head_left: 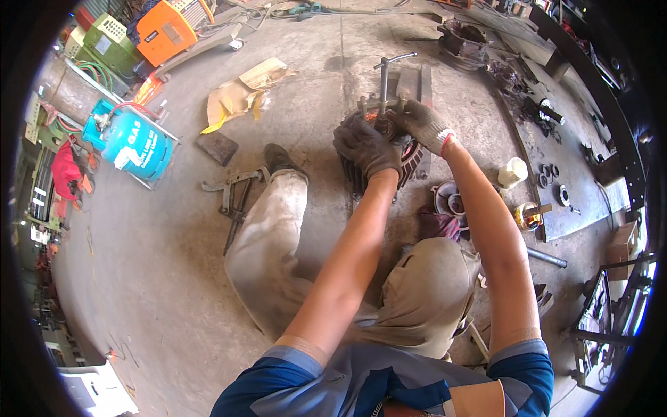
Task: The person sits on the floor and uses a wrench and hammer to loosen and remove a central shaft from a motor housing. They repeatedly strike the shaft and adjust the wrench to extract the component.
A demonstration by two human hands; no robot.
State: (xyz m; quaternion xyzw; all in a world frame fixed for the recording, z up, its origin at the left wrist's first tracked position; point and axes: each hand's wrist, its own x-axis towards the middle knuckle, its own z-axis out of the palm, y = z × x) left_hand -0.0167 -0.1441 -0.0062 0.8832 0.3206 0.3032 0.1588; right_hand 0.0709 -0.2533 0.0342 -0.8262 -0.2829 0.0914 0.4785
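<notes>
Kneeling on the concrete floor (167, 278), the person closes the gloved left hand (367, 147) over the finned electric motor (410, 158), while the right hand (424, 125), grip wrapped tight, holds the gear puller (383, 87) on its far end; a blue gas cylinder (135, 144) lies far left.

We are in a metal repair workshop: stained concrete floor (174, 278), blue gas cylinder (135, 146), orange welding machine (167, 28), and greasy machine parts (549, 174) scattered beside us
</notes>
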